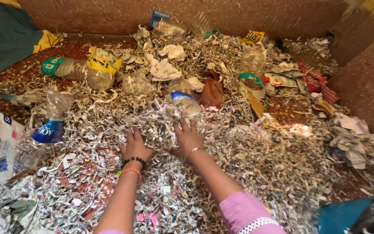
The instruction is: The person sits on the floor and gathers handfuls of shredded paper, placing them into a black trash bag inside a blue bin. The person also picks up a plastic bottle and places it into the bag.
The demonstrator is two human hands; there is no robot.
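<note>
Shredded grey-white paper strips [161,125] lie heaped across the reddish floor [87,47], and both hands press into the heap's middle. Left hand [136,145] and right hand [188,138] rest flat with fingers spread, side by side. Just beyond the right hand lies a crushed clear plastic bottle with a blue label [183,103].

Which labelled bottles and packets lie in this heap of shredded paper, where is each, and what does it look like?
Bottle with a green label: far left, lying flat, clear plastic.
Yellow packet: beside that bottle, crumpled.
Bottle with a blue label: left of the left hand, crushed, clear.
Bottle with a blue-and-white label: just beyond the right hand.
Yellow wrapper: far side, flat.
Bottle with a green band: right of centre, upright.
</note>
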